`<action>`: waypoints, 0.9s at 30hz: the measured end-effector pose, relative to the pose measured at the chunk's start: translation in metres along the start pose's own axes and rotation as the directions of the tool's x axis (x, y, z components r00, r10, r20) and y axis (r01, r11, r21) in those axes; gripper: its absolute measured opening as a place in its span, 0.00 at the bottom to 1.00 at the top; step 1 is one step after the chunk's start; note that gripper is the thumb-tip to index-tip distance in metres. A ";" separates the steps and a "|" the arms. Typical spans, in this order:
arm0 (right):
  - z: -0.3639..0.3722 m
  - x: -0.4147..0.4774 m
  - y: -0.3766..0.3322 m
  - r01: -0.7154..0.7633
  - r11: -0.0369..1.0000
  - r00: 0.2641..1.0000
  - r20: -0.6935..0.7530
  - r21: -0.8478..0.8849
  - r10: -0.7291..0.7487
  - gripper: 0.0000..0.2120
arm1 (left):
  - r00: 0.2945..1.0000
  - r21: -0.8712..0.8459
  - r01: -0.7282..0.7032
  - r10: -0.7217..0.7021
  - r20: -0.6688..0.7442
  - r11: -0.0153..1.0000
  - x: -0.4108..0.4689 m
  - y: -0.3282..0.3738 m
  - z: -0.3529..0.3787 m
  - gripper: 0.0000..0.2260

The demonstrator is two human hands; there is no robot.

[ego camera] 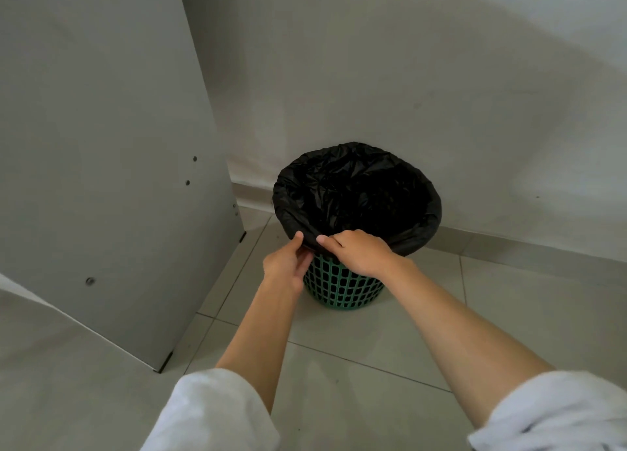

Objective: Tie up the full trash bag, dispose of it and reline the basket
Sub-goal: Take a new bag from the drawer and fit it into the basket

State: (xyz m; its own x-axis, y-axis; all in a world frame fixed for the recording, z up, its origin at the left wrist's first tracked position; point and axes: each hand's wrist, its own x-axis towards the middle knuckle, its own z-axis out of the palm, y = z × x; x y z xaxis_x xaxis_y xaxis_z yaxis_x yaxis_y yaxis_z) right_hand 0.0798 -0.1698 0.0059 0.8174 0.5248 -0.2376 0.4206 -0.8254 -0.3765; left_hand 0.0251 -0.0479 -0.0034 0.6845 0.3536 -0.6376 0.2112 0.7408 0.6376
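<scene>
Basket (pixel 342 287), green plastic lattice, is standing upright on the tiled floor (pixel 390 342) close to the wall (pixel 407 77), its mouth facing up with a black trash bag (pixel 356 192) lining it and folding over the rim. Bare tiles are lying open on the near and right sides, while a grey panel (pixel 101 162) is standing to the left. Left hand (pixel 286 264) and right hand (pixel 359 250) are both pinching the bag's near edge, fingers closed on the plastic.

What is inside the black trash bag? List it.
Only crumpled black plastic shows inside the black trash bag, which lines the green basket. Its depths are too dark to tell any contents. Both hands, left and right, pinch its near rim.
</scene>
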 end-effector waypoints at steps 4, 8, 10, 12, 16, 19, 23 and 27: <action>-0.001 -0.007 0.003 0.076 0.997 0.997 -0.032 -0.005 -0.076 0.26 | 0.996 -0.217 0.005 -0.024 -0.084 0.976 -0.010 -0.012 0.011 0.11; 0.002 -0.006 0.001 0.093 0.994 0.994 -0.045 -0.056 -0.096 0.24 | 0.992 -0.328 -0.028 -0.012 -0.122 0.944 -0.008 -0.016 0.014 0.12; 0.005 -0.007 0.000 0.085 0.993 0.993 -0.076 -0.084 -0.091 0.25 | 0.994 -0.348 -0.025 -0.013 -0.107 0.937 -0.006 -0.019 0.012 0.12; 0.007 -0.009 -0.001 0.084 0.991 0.990 -0.104 -0.108 -0.095 0.25 | 0.995 -0.345 -0.017 -0.018 -0.100 0.939 -0.003 -0.021 0.011 0.12; 0.009 -0.009 0.001 0.105 0.987 0.984 -0.134 -0.121 -0.121 0.25 | 0.998 -0.299 0.024 -0.041 -0.050 0.954 0.009 -0.017 0.011 0.10; 0.011 -0.009 0.002 0.117 0.982 0.977 -0.158 -0.148 -0.140 0.24 | 0.997 -0.239 0.064 -0.072 -0.026 0.969 0.012 -0.017 0.009 0.11; 0.013 -0.010 0.003 0.124 0.973 0.968 -0.191 -0.193 -0.161 0.24 | 0.996 -0.186 0.062 -0.074 -0.057 0.981 0.014 -0.012 0.009 0.10; 0.015 -0.009 0.004 0.120 0.966 0.956 -0.236 -0.231 -0.175 0.23 | 0.996 -0.168 0.045 -0.059 -0.074 0.985 0.009 -0.001 0.009 0.10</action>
State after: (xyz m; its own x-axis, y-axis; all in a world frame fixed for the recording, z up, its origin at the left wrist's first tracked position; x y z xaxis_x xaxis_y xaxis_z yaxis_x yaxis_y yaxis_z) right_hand 0.0681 -0.1749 -0.0065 0.8004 0.5973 0.0502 0.5951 -0.7819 -0.1856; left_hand 0.0375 -0.0508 -0.0063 0.6171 0.3510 -0.7042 0.1219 0.8415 0.5263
